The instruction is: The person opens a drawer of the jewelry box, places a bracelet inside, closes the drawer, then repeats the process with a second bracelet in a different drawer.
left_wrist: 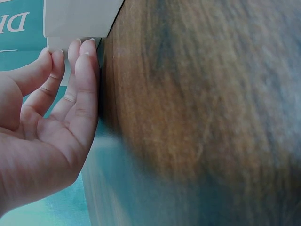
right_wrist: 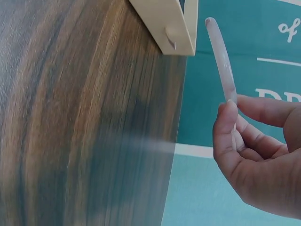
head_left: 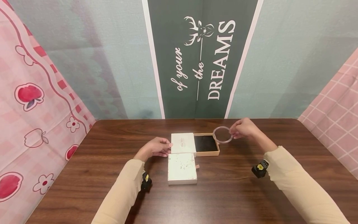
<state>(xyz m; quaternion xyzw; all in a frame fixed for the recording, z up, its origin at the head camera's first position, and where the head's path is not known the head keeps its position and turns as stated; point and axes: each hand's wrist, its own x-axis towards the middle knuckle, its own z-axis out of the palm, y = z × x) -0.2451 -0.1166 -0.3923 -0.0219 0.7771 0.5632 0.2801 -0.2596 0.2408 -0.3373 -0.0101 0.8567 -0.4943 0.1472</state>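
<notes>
My right hand (head_left: 242, 128) pinches a pale, translucent bangle (head_left: 222, 142) between thumb and fingers, raised by the right end of an upper drawer box. Its white sleeve (head_left: 182, 143) has small lettering, and the drawer (head_left: 207, 153) is pulled out to the right, showing a black lining (head_left: 205, 143). In the right wrist view the bangle (right_wrist: 221, 59) appears edge-on, apart from the drawer's end (right_wrist: 171, 35), which bears a small ribbon loop. At the sleeve's left end, my left hand (head_left: 159, 147) rests with fairly straight fingers (left_wrist: 85, 77) touching the box.
A second white box (head_left: 182, 168) with speckled print lies in front of the first, closed, a pink ribbon tab (head_left: 197, 166) at its right side. Both stand on a brown wooden table (head_left: 223, 193). Behind hangs a printed cloth (head_left: 126, 62); pink patterned cloths flank the sides.
</notes>
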